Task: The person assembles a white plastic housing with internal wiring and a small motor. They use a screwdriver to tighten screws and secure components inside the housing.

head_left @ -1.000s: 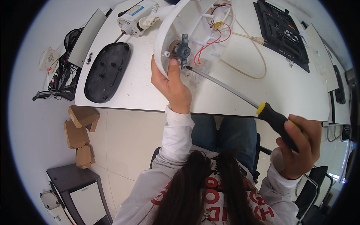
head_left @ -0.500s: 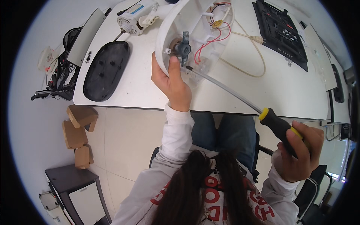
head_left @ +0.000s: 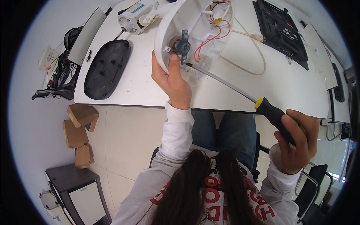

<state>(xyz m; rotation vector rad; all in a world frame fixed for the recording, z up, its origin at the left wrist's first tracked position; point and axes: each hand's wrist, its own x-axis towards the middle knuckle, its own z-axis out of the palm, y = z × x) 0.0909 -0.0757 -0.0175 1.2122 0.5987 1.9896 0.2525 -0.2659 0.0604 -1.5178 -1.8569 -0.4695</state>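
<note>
A white plastic housing [head_left: 164, 35] is tipped so its hollow inside faces me. My left hand [head_left: 176, 82] grips its near left rim, the thumb inside by a dark grey metal bracket [head_left: 183, 47]. My right hand [head_left: 300, 140] is wrapped round the black and yellow handle of a long screwdriver [head_left: 232, 87]. The dark tip of its shaft is at the bracket's lower end; whether it touches is too small to tell. Red wires [head_left: 215, 38] and a yellow part [head_left: 216, 21] lie inside the housing. A white motor unit [head_left: 131, 19] stands beside it.
On the left of the white table [head_left: 142, 90] lies a black oval base plate [head_left: 107, 71]. A pale power cord with a plug [head_left: 257, 38] loops to the right. An opened black tool case [head_left: 281, 33] sits at the far right. Cardboard boxes [head_left: 75, 134] are on the floor.
My right hand and the screwdriver have moved slightly up and left. The screwdriver's tip has risen a little beside the bracket. My left hand keeps its hold on the housing.
</note>
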